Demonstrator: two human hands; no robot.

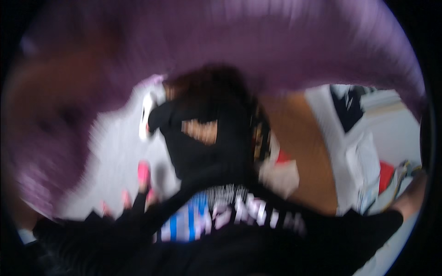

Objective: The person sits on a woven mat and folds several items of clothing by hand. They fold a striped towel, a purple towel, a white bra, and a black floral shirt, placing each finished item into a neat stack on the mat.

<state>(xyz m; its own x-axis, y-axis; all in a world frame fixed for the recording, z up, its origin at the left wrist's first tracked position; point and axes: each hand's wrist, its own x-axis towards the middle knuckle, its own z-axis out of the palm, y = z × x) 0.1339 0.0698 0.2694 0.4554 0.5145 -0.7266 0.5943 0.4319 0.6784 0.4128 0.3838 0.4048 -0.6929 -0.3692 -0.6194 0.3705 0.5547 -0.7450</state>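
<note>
Mostly blur | purple cloth [285, 46] looks soft, light; grab an edge | left hand [138, 195] near pink thing [143, 172], grip unclear | right hand [412, 195] grip unclear

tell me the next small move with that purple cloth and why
Probably lower the purple cloth a little and hold still. It arches blurred across the top of the view, hiding much of the scene, with black fabric hanging below it. Neither hand can be made out clearly, so how it is held is uncertain.
</note>
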